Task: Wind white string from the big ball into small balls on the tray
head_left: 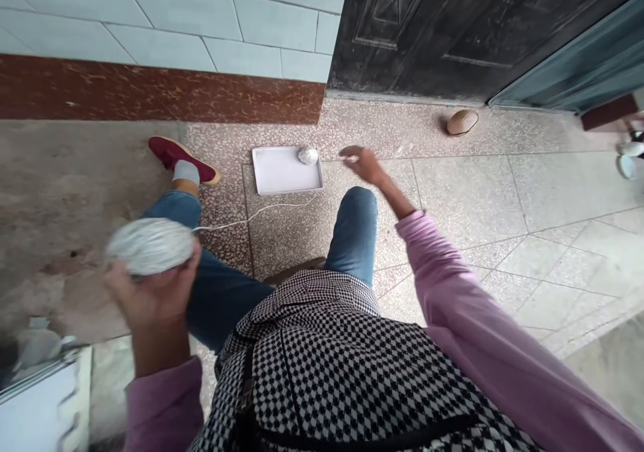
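Observation:
My left hand (155, 291) is raised at the left, its fingers wrapped from below around a large ball of white yarn (151, 245), slightly blurred. From that ball a thin white strand (246, 220) trails right to the floor just below a pale shallow tray (279, 182). In the tray's upper right corner rests a smaller white ball (308, 155). My right hand (365, 165) reaches out over the floor, right of the tray and apart from it. Its fingers are bent loosely, a gap shows between them and the thumb, and I see nothing held.
A brown round object (463, 123) lies by the dark door (427, 43). A scrap of clear plastic (402, 149) sits on the speckled floor. My knee (356, 210) rises between tray and right arm. At lower left stands a white-topped item (43, 405).

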The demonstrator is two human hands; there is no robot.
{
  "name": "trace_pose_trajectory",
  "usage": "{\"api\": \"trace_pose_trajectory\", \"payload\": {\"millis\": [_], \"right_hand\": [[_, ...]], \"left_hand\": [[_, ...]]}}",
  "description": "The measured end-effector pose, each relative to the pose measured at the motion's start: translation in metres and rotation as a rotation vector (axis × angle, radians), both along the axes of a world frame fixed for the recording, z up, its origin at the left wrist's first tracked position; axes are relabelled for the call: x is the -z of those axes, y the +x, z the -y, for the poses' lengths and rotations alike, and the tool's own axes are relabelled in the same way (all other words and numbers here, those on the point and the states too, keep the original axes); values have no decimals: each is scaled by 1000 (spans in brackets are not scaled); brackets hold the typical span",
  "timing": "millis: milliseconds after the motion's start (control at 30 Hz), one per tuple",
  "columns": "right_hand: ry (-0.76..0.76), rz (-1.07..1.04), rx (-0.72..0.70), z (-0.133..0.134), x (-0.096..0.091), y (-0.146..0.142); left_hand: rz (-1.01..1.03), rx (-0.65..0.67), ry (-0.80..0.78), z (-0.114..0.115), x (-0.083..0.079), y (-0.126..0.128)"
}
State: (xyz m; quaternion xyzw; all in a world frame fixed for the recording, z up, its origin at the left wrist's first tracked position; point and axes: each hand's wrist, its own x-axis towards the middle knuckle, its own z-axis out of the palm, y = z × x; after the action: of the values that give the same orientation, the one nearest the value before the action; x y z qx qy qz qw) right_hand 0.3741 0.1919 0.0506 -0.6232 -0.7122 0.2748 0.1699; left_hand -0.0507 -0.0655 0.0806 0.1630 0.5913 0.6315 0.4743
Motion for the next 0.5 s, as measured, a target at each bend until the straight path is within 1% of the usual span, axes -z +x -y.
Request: {"api": "trace_pose_trajectory", "payload": {"millis": [67,133,167,200,233,267,333,367,433,500], "right_hand": [[-120,-306,-196,32,24,-72],[-232,-569,-342,64,44,-131],[-281,-675,-363,78,52,-153],[-342,-751,-352,92,58,-168],[-411,-809,-315,103,62,-177],[-493,-846,-276,114,65,-180],[-663,-863,-240,131,66,-174],[-722,-846,-251,139,65,-166],[-741,-781,-301,154,59,-151],[-677,-713,-374,170,49,-141]], "left_hand": [[72,107,-69,-18,10,35],[129,232,-111,-28,19,61],[149,256,-115,-30,23,70],[165,273,-113,-31,26,76],[177,275,-105,-31,28,78],[184,273,-96,-30,30,78],[182,271,-89,-28,38,70],[174,268,-91,-27,43,65],[135,258,-96,-25,58,54],[21,248,-91,-25,76,47]]}}
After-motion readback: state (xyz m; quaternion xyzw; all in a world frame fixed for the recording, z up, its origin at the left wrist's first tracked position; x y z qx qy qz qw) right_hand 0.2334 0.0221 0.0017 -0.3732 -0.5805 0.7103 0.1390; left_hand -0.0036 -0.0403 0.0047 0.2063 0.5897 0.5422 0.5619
